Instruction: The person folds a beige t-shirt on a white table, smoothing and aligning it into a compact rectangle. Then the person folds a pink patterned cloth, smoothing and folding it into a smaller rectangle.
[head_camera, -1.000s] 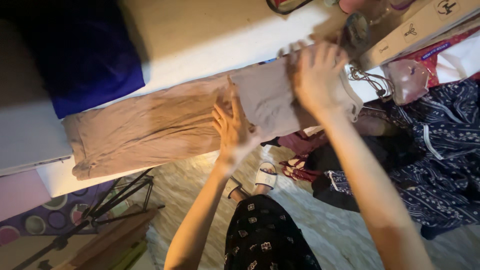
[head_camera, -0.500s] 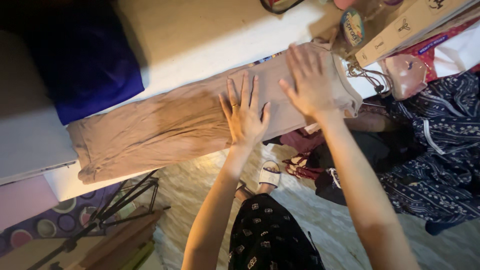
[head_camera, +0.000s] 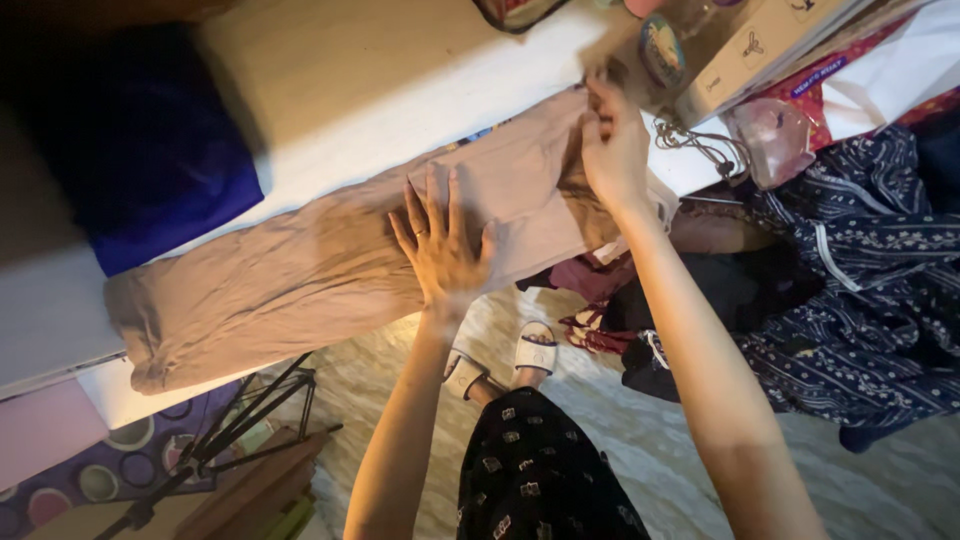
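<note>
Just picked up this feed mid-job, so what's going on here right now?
A person stands at a white table with a beige garment spread lengthwise along its near edge. The left hand lies flat, fingers spread, on the garment's middle. The right hand pinches a bunched fold at its right end. A dark blue folded cloth lies on the table's far left, a long cardboard box at the upper right, and a heap of patterned navy clothes beside the table.
</note>
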